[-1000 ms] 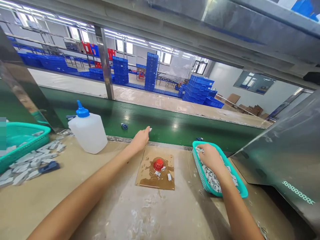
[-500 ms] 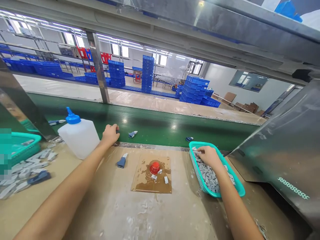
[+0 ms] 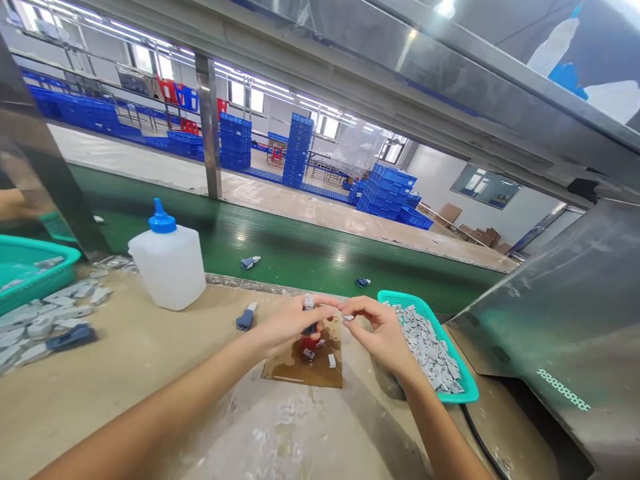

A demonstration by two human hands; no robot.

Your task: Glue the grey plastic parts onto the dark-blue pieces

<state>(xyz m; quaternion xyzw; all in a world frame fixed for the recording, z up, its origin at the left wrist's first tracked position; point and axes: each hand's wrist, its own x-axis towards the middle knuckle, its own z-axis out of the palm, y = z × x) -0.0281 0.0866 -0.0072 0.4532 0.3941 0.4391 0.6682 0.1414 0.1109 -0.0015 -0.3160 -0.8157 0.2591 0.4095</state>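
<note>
Over a wet brown square plate (image 3: 285, 373), my left hand (image 3: 287, 325) grips a dark blue and grey plastic part (image 3: 309, 304), grey end up. My right hand (image 3: 380, 331) meets it from the right, pinching a small pale grey plastic piece (image 3: 348, 318) between thumb and fingertips. Below the hands, a red round cap (image 3: 311, 343) on the plate is partly hidden. Small pale pieces (image 3: 332, 361) lie beside the cap. To the right stands a turquoise basket (image 3: 467, 390) full of similar small grey pieces (image 3: 430, 347).
A white bottle (image 3: 170, 270) with a blue nozzle stands at left. Another blue-grey part (image 3: 245, 318) lies on the table. More parts (image 3: 250, 262) sit on the green belt (image 3: 300, 243) behind. Grey pieces (image 3: 60, 317) and another turquoise basket (image 3: 45, 283) are far left. A metal panel (image 3: 560, 300) borders the right.
My left hand came back from the belt with a blue-grey part. My right hand left the basket holding a small piece. Both hands met over the plate. Parts on the belt shifted left.
</note>
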